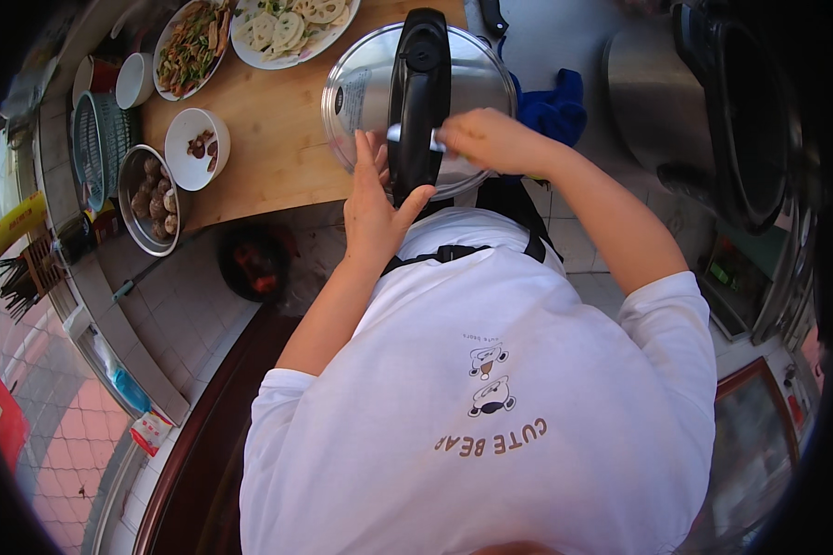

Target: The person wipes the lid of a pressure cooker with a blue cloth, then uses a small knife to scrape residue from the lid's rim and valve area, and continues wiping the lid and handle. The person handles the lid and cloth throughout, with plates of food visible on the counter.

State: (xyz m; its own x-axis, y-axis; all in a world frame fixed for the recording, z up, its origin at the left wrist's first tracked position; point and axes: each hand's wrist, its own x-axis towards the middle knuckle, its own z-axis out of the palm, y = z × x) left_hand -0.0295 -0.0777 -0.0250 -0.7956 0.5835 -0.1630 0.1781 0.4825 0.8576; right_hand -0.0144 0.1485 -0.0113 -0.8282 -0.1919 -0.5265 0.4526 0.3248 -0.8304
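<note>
A round stainless-steel pressure cooker lid [361, 66] with a long black handle [423, 90] is in front of me at the board's near edge. My left hand [375, 201] is at the handle's near end, its fingers along the left side and its thumb on the right. My right hand [489, 141], slightly blurred, pinches a thin white piece [436, 141]. That piece runs beneath the handle and shows again on its left side. Whether it is cloth, paper or something stiffer cannot be told. Anything under the lid is hidden.
On the wooden board [278, 139] are a plate of sliced lotus root [288, 31], a plate of shredded food [191, 48] and a white bowl [196, 166]. A metal bowl of round brown items [154, 198] is left. A blue cloth [555, 111] and large metal pot [659, 104] are right.
</note>
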